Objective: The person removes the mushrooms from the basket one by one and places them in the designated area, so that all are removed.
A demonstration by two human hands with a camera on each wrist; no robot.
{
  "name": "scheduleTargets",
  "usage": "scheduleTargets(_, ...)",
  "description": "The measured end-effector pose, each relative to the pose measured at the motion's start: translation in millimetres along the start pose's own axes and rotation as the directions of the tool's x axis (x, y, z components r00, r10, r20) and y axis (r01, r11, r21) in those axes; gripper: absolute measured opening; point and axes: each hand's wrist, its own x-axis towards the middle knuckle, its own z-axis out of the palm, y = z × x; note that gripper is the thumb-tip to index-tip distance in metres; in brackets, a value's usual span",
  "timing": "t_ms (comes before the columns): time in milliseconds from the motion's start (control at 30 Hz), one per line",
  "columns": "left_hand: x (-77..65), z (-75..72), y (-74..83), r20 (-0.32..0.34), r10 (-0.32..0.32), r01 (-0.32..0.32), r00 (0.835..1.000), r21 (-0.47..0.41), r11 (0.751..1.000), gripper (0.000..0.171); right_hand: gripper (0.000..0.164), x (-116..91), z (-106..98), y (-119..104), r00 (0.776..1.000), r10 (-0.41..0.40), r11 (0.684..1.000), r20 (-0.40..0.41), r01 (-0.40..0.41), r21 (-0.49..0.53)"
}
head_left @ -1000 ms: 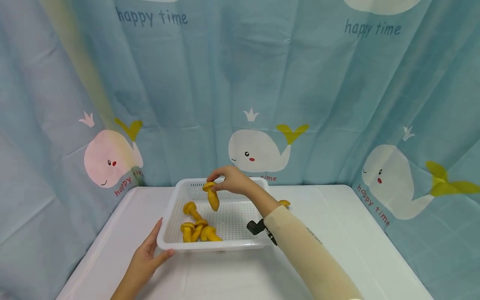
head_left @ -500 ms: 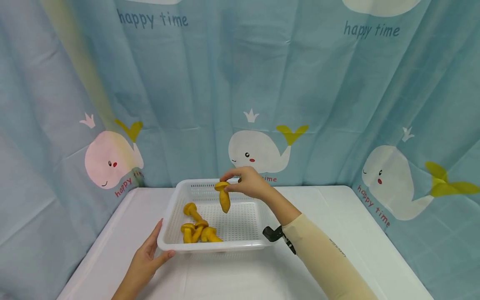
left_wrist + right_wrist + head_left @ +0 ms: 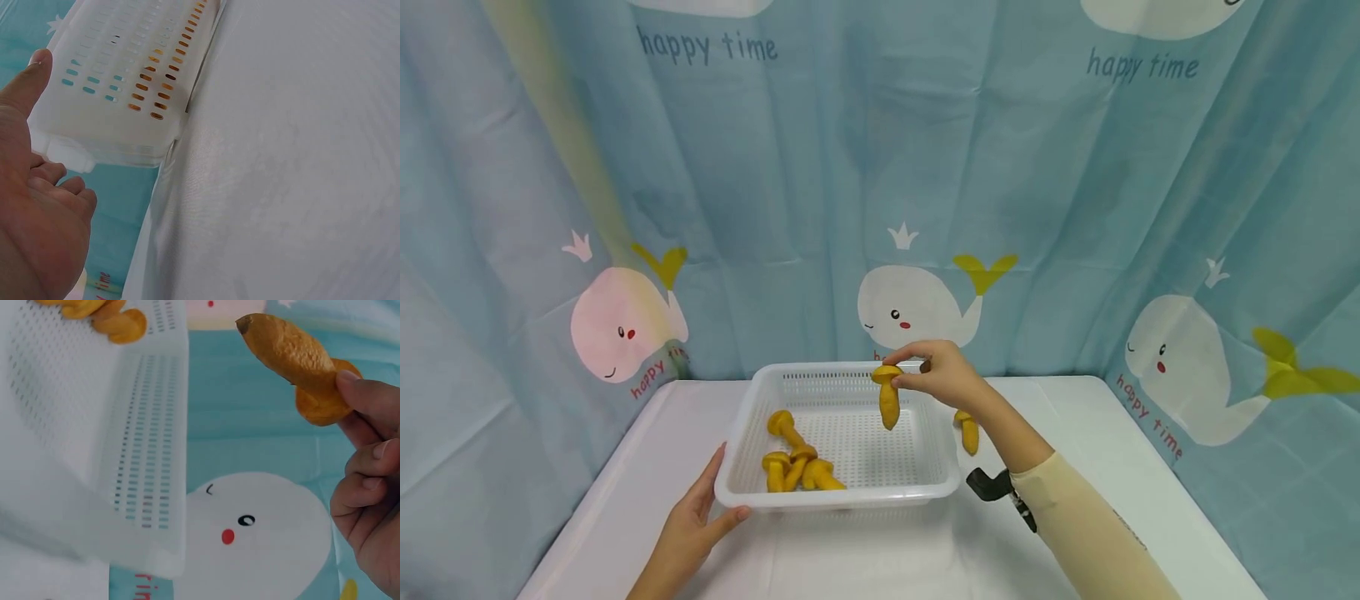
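Observation:
In my right hand [image 3: 946,375], a yellow-brown mushroom [image 3: 889,403] is pinched by its cap between thumb and fingertips. Its stem points down above the right half of a white plastic basket [image 3: 898,498]. The right wrist view shows the same mushroom [image 3: 290,353] up close, its cap at the thumb. Several more mushrooms [image 3: 790,468] lie together in the basket's left part. My left hand [image 3: 688,521] holds the basket's near left corner, thumb at the front and fingers along the left side. In the left wrist view, that hand [image 3: 44,206] is beside the slotted wall [image 3: 125,81].
Another mushroom [image 3: 970,433] lies on the white table [image 3: 1075,483], just right of the basket and partly behind the right forearm. A black wrist camera mount [image 3: 992,485] sticks out from the right sleeve. A blue curtain [image 3: 775,183] with whale prints hangs around the table.
My right hand has moved right with the mushroom, from the basket's middle toward its right side. The mushroom on the table has come into fuller view. My left hand stays at the corner.

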Motion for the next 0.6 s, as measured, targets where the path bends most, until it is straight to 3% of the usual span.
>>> scheduleTargets(600, 0.0, 1.5, 2.8, 0.004, -0.041, 0.041, 0.999, 0.025, 0.999, 0.099, 0.027, -55, -56, 32, 0.984, 0.115, 0.991, -0.133, -0.122, -0.047)
